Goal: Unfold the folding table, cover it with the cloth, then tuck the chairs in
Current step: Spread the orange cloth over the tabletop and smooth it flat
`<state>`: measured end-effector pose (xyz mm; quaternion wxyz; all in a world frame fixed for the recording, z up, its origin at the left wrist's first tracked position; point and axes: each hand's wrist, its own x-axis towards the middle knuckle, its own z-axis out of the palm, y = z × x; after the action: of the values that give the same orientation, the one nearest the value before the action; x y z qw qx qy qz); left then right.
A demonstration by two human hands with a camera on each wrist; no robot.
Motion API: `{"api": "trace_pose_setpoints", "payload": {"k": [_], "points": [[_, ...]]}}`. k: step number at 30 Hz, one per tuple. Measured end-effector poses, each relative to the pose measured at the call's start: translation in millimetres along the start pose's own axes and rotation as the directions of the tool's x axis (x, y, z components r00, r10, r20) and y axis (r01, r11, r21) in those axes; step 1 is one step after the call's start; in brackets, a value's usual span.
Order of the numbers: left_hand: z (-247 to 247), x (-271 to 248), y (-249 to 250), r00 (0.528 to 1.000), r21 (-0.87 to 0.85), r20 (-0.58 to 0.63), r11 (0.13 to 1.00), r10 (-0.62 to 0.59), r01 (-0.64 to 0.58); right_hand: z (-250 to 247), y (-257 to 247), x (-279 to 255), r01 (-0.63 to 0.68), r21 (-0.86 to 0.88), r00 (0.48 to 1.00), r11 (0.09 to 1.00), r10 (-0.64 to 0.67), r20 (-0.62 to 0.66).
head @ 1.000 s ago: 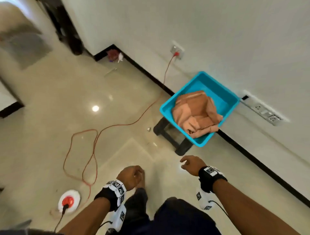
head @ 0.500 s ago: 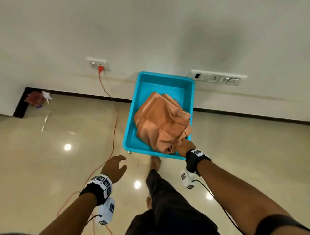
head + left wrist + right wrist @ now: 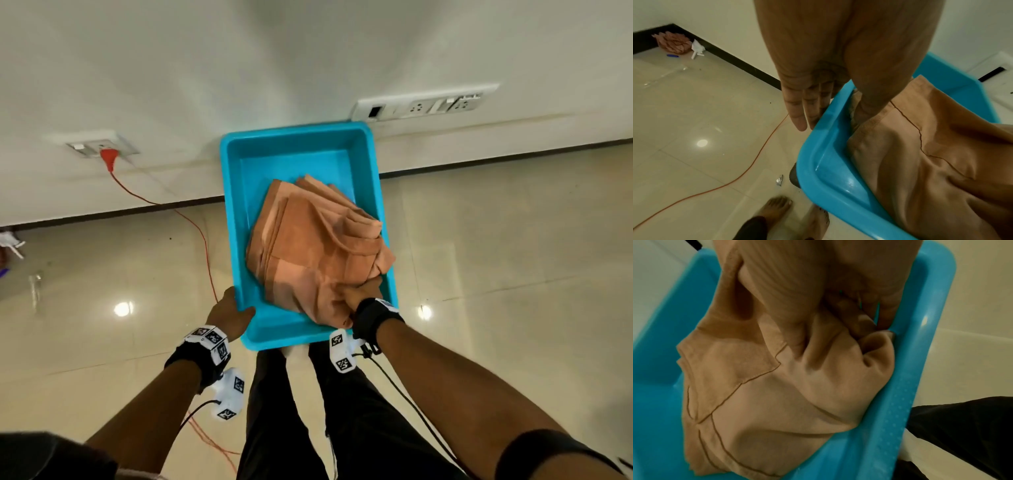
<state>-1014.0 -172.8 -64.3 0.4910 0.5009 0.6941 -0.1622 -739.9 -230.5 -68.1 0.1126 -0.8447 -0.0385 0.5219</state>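
**Around the room**

A blue tray [image 3: 233, 192] stands against the white wall [image 3: 274, 51]. An orange cable [image 3: 202, 236] runs from a wall socket [image 3: 99, 148] across the tiled floor [image 3: 496, 257]. A long socket strip [image 3: 424, 104] sits right of the tray. Crumpled rubbish [image 3: 673, 43] lies in the corner.

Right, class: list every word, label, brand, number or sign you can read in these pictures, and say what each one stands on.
No readable words, brands or numbers in any view.
Wrist tags: black-and-white square code patterns on the wristbands, no letters.
Blue tray, orange cloth: no print visible.
Wall socket strip and socket with red plug: any markings are too small to read.
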Motion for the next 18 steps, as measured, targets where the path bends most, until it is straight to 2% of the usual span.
{"api": "trace_pose_setpoints", "payload": {"k": [3,5,8,10,13,16,18], "points": [[-1.3,9.6,-1.7,0.999,-0.021,0.013,0.999,-0.035,0.035,-4.4,-4.0,3.0,0.058,-0.038,0.997,0.998,-0.06,-0.04],[-6.4,10.9,-2.8,0.999,-0.001,0.045,1.0,-0.026,0.026,-11.2,-15.3,-13.4,0.12,-0.049,0.99,0.992,-0.123,-0.069],[-24.2,4.1,2.7,0.997,0.016,0.055,0.998,0.054,-0.055,-22.9,-30.4,-32.8,0.19,0.038,0.98,0.981,-0.188,-0.06],[-41.7,-4.5,9.6,0.987,0.038,0.013,0.986,0.163,-0.163,-28.7,-44.0,-48.6,0.249,0.046,0.966,0.967,-0.245,-0.086],[-73.0,-23.5,31.8,0.931,0.079,-0.016,0.929,0.364,-0.362,-38.9,-67.0,-74.6,0.369,0.014,0.921,0.929,-0.364,-0.136],[-102.3,-58.7,67.0,0.837,0.074,0.022,0.834,0.547,-0.547,-54.8,-91.1,-124.2,0.497,0.033,0.853,0.867,-0.481,-0.203],[-114.3,-84.6,91.6,0.764,0.01,0.086,0.767,0.639,-0.642,-62.5,-104.5,-154.4,0.545,0.1,0.826,0.832,-0.513,-0.232]]}}
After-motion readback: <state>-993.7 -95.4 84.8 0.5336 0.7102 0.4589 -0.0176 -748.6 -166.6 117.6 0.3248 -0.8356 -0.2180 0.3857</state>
